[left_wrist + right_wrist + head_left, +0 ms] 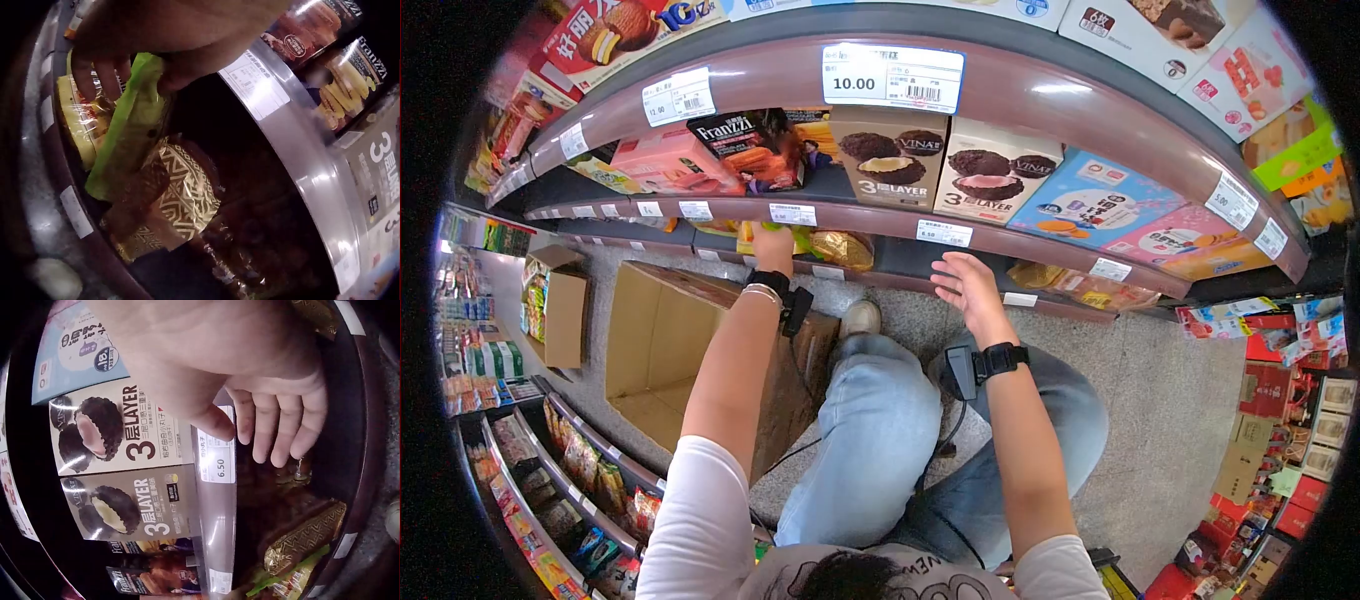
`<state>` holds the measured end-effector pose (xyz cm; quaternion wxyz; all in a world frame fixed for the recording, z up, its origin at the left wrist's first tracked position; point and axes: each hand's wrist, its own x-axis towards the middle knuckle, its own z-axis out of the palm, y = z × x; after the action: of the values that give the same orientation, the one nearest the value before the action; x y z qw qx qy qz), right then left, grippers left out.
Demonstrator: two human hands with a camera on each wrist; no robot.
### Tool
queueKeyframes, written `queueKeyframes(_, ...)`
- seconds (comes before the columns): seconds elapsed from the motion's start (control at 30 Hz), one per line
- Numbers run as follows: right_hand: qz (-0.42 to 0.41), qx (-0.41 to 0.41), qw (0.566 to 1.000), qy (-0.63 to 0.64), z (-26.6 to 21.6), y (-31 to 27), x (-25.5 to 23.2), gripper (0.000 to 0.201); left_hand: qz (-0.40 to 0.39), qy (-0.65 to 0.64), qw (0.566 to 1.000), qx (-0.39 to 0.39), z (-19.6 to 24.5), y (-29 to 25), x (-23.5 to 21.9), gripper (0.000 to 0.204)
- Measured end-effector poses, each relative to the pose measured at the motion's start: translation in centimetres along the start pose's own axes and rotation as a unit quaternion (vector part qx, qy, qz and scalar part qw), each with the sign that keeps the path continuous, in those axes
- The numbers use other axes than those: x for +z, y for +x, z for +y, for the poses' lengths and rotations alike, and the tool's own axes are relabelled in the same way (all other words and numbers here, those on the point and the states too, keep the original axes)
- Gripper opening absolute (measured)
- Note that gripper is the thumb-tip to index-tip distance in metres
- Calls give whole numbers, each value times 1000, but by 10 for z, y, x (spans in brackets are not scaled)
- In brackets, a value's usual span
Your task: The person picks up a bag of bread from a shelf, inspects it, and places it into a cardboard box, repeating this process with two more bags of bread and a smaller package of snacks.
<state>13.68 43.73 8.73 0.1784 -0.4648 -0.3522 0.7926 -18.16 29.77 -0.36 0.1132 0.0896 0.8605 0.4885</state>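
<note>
On the low bottom shelf [905, 258], my left hand [773, 248] reaches in at the left. In the left wrist view its thumb and fingers pinch the top of a bright green snack packet [125, 134], which stands tilted. A yellow packet [80, 122] lies right beside it, partly under the fingers. Next to the green one rests a brown and gold patterned packet [187, 194]. My right hand [970, 290] is held in front of the same shelf further right, its fingers extended and nothing in it. In the right wrist view, its thumb overlaps a 6.50 price tag [219, 456].
Above stand 3 LAYER boxes [890, 155], Franzzi boxes [750, 150] and a blue box [1080, 200]. A large open cardboard carton [650, 340] stands on the floor left of my legs. More packets [1090, 285] lie at the bottom shelf's right.
</note>
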Motion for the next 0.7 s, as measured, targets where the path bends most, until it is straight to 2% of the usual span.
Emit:
queueKeyframes(0.07, 0, -1, 1000, 1, 2, 0, 0, 23, -3, 26, 1000, -17, 4, -5, -3, 50)
queueKeyframes(0.17, 2, -4, 1000, 4, 4, 4, -4, 23, 113, 200, 961, -151, 48, -36, 11, 59)
queueKeyframes(0.23, 3, -6, 1000, 8, 6, 5, -6, 23, -48, 146, 987, -37, -4, -6, 32, 54)
queueKeyframes(0.3, 8, -2, 1000, 6, 4, 4, -6, 23, -146, 105, 983, 36, -13, -4, 39, 53)
queueKeyframes(0.37, 11, -2, 1000, 5, 1, 3, -6, 23, -182, 82, 978, 66, -12, -11, 50, 54)
queueKeyframes(0.4, 11, -3, 1000, 5, 1, 3, -7, 23, -199, 113, 972, 48, -3, -18, 49, 56)
queueKeyframes(0.47, 10, -3, 1000, 2, 1, 4, -10, 25, -233, 174, 957, 14, 26, -35, 39, 59)
queueKeyframes(0.57, 9, -1, 1000, -3, 1, 7, -11, 27, -255, 224, 940, 33, 64, -60, 26, 61)
queueKeyframes(0.67, 12, -1, 1000, -2, 0, 6, -9, 22, -232, 269, 933, 61, 56, -58, 29, 66)
queueKeyframes(0.7, 11, -2, 1000, -3, 0, 6, -9, 22, -210, 299, 929, 53, 50, -54, 33, 59)
